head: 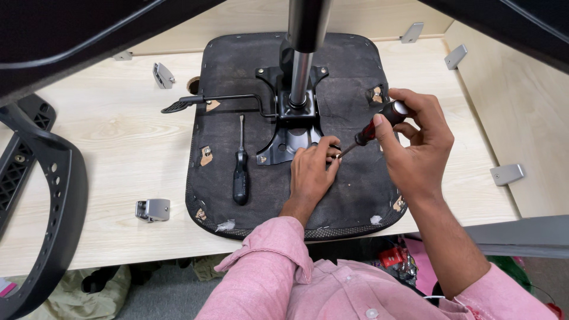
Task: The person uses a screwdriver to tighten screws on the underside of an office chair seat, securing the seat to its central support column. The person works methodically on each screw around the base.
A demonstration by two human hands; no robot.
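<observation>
An upturned black office-chair seat (pixel 355 178) lies on a light wooden table (pixel 118 136). A black metal mechanism plate (pixel 290 139) with a chrome gas cylinder (pixel 301 71) and a lever (pixel 219 99) is mounted on its underside. My right hand (pixel 415 142) grips a red-and-black screwdriver (pixel 379 124), tip angled down-left at the plate's near right corner. My left hand (pixel 311 175) rests on the seat, fingertips pinched at the screwdriver tip; the screw itself is hidden. A second black screwdriver (pixel 240 172) lies loose on the seat to the left.
A black plastic chair part (pixel 47 195) curves along the left edge. Small metal brackets sit on the table at near left (pixel 153 210), far left (pixel 163 75) and right (pixel 507 174). A wooden side panel (pixel 521 101) rises at the right. Clutter lies below the table edge.
</observation>
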